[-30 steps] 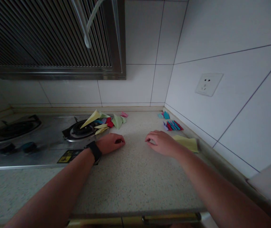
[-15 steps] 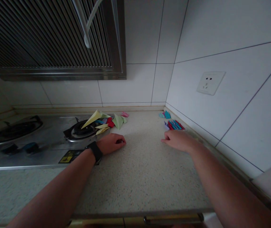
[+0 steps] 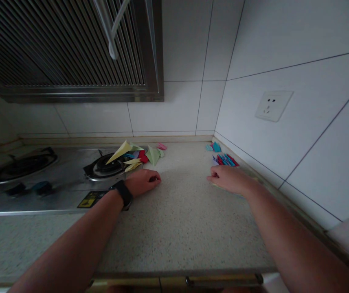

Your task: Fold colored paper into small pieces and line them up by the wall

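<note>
The two hands are well apart above the counter. The left hand lies at the counter's left, beside the stove's right edge, fingers loosely curled inward; nothing shows in it, though its palm side is hidden and I cannot tell whether the fingertips meet. A black watch circles that wrist. The right hand is at the right, its thumb and forefinger brought together. A thin edge of yellow paper shows below its fingers; the hand covers most of the sheet, and whether the fingers pinch it I cannot tell.

Just beyond the right hand sits a row of small folded papers in red, blue and purple. Farther off, near the corner, is a teal and pink cluster.

Beyond the left hand, a long yellow folded piece tilts over the right burner, with a red piece and a green folded piece to its right and a pink one farther back.

The stove fills the left, under a slatted range hood. A socket is set in the right-hand tiled wall.
</note>
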Motion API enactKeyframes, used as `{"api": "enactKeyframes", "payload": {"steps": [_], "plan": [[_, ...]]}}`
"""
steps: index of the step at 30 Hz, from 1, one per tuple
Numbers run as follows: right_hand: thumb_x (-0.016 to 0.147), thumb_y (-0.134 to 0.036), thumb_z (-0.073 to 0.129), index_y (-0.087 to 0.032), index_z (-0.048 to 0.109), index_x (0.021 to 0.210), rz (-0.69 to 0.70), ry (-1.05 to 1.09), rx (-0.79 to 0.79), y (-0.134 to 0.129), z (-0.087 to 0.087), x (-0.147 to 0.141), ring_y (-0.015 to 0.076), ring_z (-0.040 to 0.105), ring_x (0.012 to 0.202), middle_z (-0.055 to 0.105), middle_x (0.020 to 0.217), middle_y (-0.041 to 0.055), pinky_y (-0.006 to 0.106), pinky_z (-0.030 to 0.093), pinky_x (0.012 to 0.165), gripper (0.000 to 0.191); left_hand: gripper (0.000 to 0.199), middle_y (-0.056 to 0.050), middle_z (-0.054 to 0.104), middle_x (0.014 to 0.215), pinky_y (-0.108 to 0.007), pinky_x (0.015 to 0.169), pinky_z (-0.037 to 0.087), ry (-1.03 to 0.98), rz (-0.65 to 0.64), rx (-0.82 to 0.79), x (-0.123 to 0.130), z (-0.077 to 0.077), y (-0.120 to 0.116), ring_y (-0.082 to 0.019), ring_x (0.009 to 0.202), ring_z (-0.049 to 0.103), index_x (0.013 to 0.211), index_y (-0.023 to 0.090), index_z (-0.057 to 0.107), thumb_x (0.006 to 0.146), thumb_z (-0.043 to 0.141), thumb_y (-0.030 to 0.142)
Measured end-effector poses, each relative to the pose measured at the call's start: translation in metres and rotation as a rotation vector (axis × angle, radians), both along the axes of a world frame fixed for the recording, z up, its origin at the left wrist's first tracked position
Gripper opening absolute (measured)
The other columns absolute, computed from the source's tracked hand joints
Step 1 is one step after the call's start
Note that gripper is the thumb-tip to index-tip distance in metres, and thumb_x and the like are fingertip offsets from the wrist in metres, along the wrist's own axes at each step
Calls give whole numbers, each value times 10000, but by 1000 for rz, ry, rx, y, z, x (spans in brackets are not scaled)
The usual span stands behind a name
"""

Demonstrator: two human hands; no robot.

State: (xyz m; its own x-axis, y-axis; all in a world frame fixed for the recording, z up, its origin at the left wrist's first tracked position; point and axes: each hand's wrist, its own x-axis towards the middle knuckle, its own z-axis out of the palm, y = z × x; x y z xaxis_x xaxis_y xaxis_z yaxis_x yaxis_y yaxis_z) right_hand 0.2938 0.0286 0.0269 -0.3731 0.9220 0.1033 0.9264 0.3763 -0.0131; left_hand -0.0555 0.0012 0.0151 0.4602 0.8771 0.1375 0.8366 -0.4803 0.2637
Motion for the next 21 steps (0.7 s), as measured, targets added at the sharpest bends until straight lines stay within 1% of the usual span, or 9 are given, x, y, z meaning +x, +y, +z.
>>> {"api": "enactKeyframes", "payload": {"steps": [2, 4, 6, 8, 10, 12, 17, 21], "plan": [[875, -480, 483, -195, 635, 758, 34, 36, 12, -3, 3, -6, 146, 543, 591, 644, 699, 46, 260, 268, 527, 343, 263, -26, 687, 818, -248, 626, 389, 31, 146, 78, -7, 4, 3, -160, 723, 609, 933, 235, 681, 868, 483, 394], [877, -450, 490, -196, 625, 759, 74, 66, 1, -6, 4, -11, 138, 536, 587, 644, 697, 37, 256, 271, 522, 311, 256, -46, 692, 849, -267, 646, 394, 46, 368, 164, -20, 8, 6, -184, 761, 622, 904, 230, 677, 865, 476, 383], [871, -417, 505, -196, 618, 760, 110, 91, -26, -8, 5, -14, 136, 540, 595, 651, 705, 33, 253, 285, 525, 272, 254, -60, 695, 883, -280, 631, 392, 54, 576, 203, -35, 13, 8, -210, 787, 627, 891, 235, 674, 856, 476, 389], [861, -395, 522, -197, 621, 769, 134, 114, -51, -9, 4, -16, 141, 555, 617, 661, 724, 34, 251, 311, 541, 240, 245, -54, 697, 930, -282, 622, 395, 47, 680, 230, -49, 17, 8, -222, 821, 627, 907, 250, 667, 836, 499, 413], [859, -394, 524, -200, 630, 780, 146, 132, -64, -9, 3, -17, 150, 567, 634, 666, 733, 39, 253, 336, 559, 236, 261, -53, 698, 967, -277, 626, 403, 47, 711, 207, -59, 19, 6, -227, 844, 626, 942, 254, 662, 794, 554, 440], [861, -403, 521, -199, 639, 788, 146, 141, -73, -8, 3, -17, 160, 575, 642, 670, 735, 48, 258, 356, 571, 248, 281, -54, 698, 966, -273, 634, 413, 63, 713, 171, -64, 20, 6, -229, 852, 627, 954, 250, 662, 764, 589, 444], [857, -393, 533, -206, 662, 845, 170, 175, -127, -9, 3, -17, 172, 604, 690, 693, 789, 55, 263, 403, 625, 227, 293, -52, 690, 993, -289, 661, 439, 123, 702, 141, -68, 17, 7, -245, 879, 630, 976, 266, 663, 725, 626, 414], [854, -388, 539, -215, 669, 866, 188, 180, -149, -9, 3, -17, 174, 616, 713, 702, 815, 54, 263, 417, 651, 216, 338, -71, 692, 951, -330, 686, 456, 169, 732, 75, -71, 14, 9, -279, 859, 636, 958, 260, 683, 703, 641, 478]]}}
